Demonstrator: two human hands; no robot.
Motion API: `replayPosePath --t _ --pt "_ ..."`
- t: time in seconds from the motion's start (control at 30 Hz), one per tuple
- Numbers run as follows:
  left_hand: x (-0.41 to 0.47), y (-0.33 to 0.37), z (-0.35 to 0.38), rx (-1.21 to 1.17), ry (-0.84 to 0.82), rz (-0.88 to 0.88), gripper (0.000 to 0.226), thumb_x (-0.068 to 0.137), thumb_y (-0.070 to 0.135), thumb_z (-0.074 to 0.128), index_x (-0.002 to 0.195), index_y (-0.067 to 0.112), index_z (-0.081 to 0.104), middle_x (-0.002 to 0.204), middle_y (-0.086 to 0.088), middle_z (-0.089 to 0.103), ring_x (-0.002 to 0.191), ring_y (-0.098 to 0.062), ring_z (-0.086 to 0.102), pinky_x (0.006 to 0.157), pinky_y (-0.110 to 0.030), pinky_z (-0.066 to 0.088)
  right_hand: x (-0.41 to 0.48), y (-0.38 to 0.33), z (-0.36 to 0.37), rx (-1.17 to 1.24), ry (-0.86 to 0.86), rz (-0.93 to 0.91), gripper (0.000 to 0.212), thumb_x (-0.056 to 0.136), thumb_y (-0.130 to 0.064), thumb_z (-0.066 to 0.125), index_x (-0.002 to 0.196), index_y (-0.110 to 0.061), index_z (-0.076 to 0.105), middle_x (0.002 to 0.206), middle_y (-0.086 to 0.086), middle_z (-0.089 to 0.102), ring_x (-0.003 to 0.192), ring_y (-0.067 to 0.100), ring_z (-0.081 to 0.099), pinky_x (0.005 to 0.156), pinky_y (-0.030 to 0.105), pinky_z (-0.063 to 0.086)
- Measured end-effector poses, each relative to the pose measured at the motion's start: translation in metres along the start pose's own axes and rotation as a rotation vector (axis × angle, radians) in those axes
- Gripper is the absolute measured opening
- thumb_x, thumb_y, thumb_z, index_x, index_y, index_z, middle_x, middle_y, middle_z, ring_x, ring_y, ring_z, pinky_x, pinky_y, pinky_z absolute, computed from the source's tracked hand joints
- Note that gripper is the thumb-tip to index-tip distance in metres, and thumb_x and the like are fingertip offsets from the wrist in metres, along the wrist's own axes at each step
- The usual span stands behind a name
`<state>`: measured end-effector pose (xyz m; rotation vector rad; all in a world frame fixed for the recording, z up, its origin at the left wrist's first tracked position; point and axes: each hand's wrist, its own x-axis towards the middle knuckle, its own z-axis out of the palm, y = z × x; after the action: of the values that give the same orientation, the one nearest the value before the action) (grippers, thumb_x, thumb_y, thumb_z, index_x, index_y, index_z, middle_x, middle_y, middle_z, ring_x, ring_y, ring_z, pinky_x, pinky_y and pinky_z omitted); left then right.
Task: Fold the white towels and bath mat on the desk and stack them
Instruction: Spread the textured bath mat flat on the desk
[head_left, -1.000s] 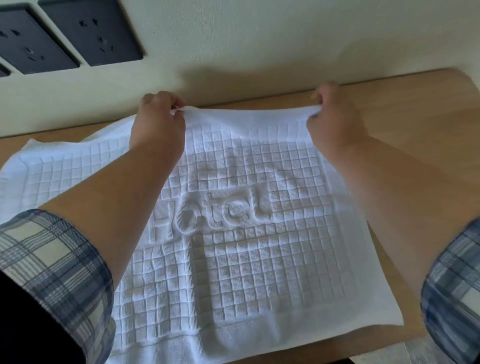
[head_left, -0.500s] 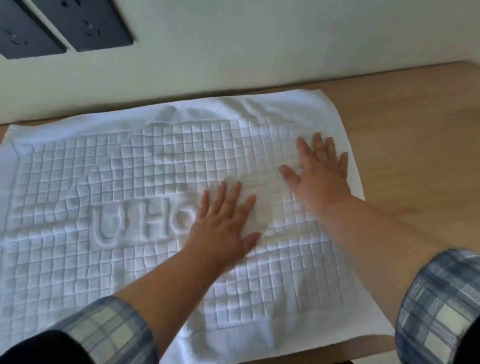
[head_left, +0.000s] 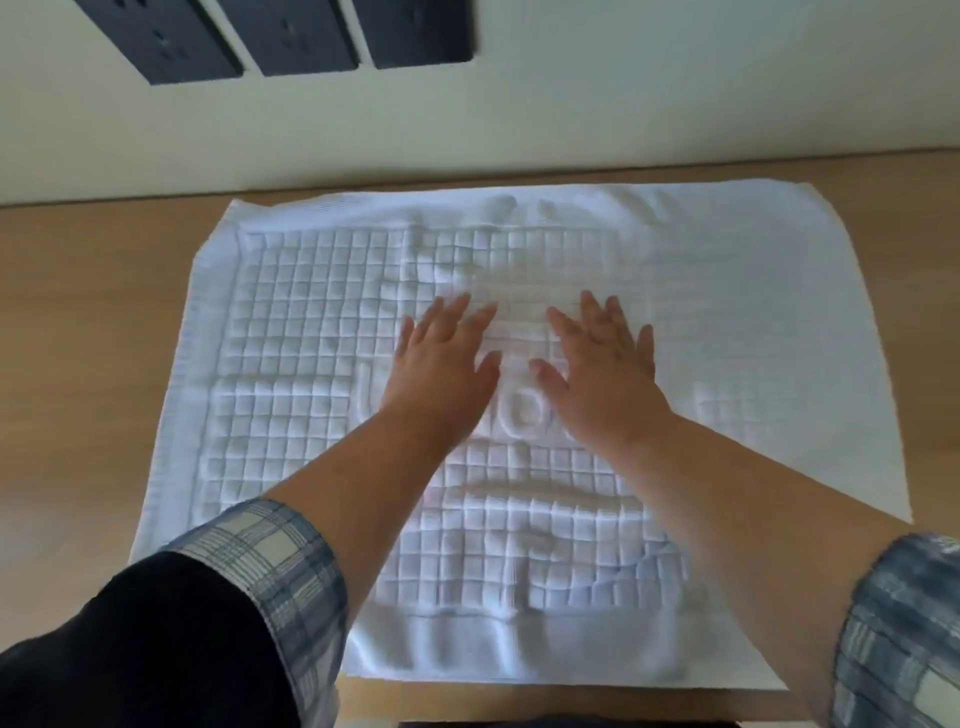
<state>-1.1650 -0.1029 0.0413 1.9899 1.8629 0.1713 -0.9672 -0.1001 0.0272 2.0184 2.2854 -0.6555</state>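
A white bath mat (head_left: 291, 332) with a raised square grid and embossed letters lies spread flat on the wooden desk (head_left: 88, 364). It covers most of the desk's middle. My left hand (head_left: 441, 364) lies palm down on the mat's centre, fingers straight and spread. My right hand (head_left: 597, 369) lies flat just beside it, fingers also straight, pressing on the mat. Part of the lettering is hidden under both hands. No other towel is in view.
The desk backs onto a pale wall (head_left: 675, 93) with three dark socket panels (head_left: 291, 36) at the upper left. Bare wood shows left of the mat and at the far right (head_left: 924, 312). The desk's front edge runs just below the mat.
Both hands let go of the mat's far edge and came down flat on it. They have since slid together at the centre. The view has shifted, showing the whole mat.
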Motion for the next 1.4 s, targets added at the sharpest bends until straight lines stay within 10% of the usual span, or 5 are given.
replayPosePath --t 0.4,0.67,0.87,1.17,1.4 --pt "0.088 -0.195 -0.090 0.229 -0.079 -0.323 0.097 0.083 0.084 0.042 0.159 0.035 0.006 0.168 -0.006 -0.006 0.154 -0.034 -0.001 0.121 -0.056 0.012 0.001 0.003 0.014 -0.234 0.010 0.037 0.084 0.085 -0.082 0.000 0.157 -0.040 -0.005 0.167 -0.001 -0.014 0.153 0.021 -0.015 0.123 0.052 -0.006" --pt "-0.032 -0.090 -0.037 0.042 0.037 0.075 0.062 0.101 0.041 0.047 0.157 0.029 0.022 0.167 -0.006 0.015 0.153 -0.030 0.014 0.122 -0.051 0.017 -0.068 -0.026 0.023 -0.069 -0.021 0.091 0.068 0.099 -0.058 0.029 0.159 -0.031 0.010 0.169 0.004 -0.006 0.154 0.026 -0.010 0.122 0.055 -0.003" --pt "-0.140 -0.035 0.025 0.112 -0.205 0.538 0.048 0.100 0.034 0.048 0.147 0.028 0.049 0.155 -0.004 0.044 0.146 -0.030 0.035 0.119 -0.048 0.022 -0.132 0.014 0.041 -0.099 -0.074 0.128 0.073 0.094 -0.066 0.015 0.159 -0.035 0.006 0.168 0.001 -0.009 0.153 0.021 -0.016 0.122 0.048 -0.011" --pt "-0.158 0.025 0.033 0.167 -0.211 0.336 0.056 0.094 0.055 0.041 0.139 0.024 0.053 0.154 -0.005 0.040 0.150 -0.028 0.022 0.124 -0.051 0.007 -0.162 0.110 0.020 -0.107 -0.034 0.223 0.077 0.093 -0.068 0.011 0.159 -0.032 -0.002 0.168 0.001 -0.014 0.152 0.020 -0.020 0.123 0.048 -0.011" --pt "-0.168 0.147 0.102 0.251 -0.340 0.420 0.064 0.102 0.056 0.028 0.159 0.038 0.006 0.168 0.000 -0.010 0.152 -0.021 -0.021 0.123 -0.044 -0.013 -0.215 0.202 0.013 -0.112 -0.020 0.307 0.075 0.093 -0.069 0.010 0.158 -0.035 -0.006 0.167 -0.002 -0.016 0.152 0.021 -0.019 0.122 0.050 -0.009"
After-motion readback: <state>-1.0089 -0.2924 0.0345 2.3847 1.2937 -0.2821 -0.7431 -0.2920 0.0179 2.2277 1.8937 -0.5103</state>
